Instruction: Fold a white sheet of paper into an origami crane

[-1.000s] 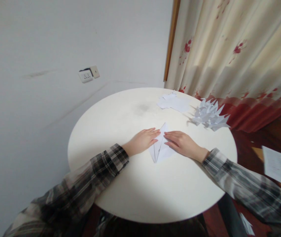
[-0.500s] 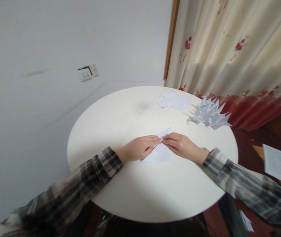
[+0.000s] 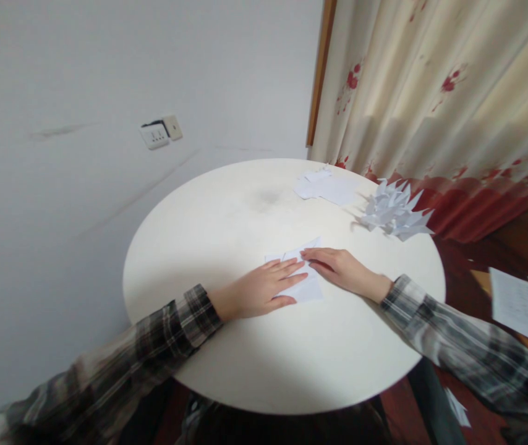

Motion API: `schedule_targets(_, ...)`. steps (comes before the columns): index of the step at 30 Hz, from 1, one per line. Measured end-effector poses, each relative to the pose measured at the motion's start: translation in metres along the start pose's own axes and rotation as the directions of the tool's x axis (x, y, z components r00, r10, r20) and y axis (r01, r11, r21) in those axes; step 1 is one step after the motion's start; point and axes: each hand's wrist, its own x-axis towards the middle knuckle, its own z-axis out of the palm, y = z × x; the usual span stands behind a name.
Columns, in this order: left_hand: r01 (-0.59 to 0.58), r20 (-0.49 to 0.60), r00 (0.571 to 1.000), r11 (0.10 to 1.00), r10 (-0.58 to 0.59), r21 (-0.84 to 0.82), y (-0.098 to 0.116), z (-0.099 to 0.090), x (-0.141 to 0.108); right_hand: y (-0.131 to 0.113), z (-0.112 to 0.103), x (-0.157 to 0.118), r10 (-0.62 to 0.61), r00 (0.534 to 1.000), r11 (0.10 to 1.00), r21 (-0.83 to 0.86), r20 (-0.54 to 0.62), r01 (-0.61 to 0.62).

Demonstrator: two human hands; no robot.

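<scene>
A small folded sheet of white paper (image 3: pixel 309 288) lies on the round white table (image 3: pixel 264 358) in front of me. My left hand (image 3: pixel 266 287) rests flat across its left part, fingers spread, pressing it against the tabletop. At the paper's upper right edge is my right hand (image 3: pixel 338 266), its fingertips touching the paper from above with the fingers stretched out. Both hands cover part of the paper, so some of its folds are hidden.
Several pointed folded-paper pieces (image 3: pixel 396 210) stand in a cluster at the table's right rim. Loose white paper sheets (image 3: pixel 338 188) lie at the back. A curtain (image 3: pixel 431 93) hangs behind. Written pages (image 3: pixel 521 303) are off to the right, below the tabletop.
My left hand has gone from pinching the paper near its middle to lying flat with spread fingers. The raised fold is now pressed down. My right hand has shifted only slightly.
</scene>
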Motion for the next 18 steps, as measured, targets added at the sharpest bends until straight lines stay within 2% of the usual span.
schedule_targets(5, -0.029, 0.037, 0.999, 0.999, 0.030, -0.017, 0.008, -0.001, -0.003, 0.001, 0.000, 0.002, 0.009, 0.999, 0.999, -0.047, 0.046, -0.007)
schedule_targets(12, 0.009, 0.060, 0.998, 0.999, -0.007, -0.033, 0.017, -0.001, -0.005, 0.010, 0.001, 0.008, -0.005, 0.993, 0.998, -0.065, 0.121, 0.013)
schedule_targets(18, 0.009, 0.107, 0.994, 0.998, -0.002, -0.066, 0.025, -0.007, -0.019, 0.012, 0.002, 0.010, 0.001, 0.989, 0.998, -0.060, 0.147, 0.008)
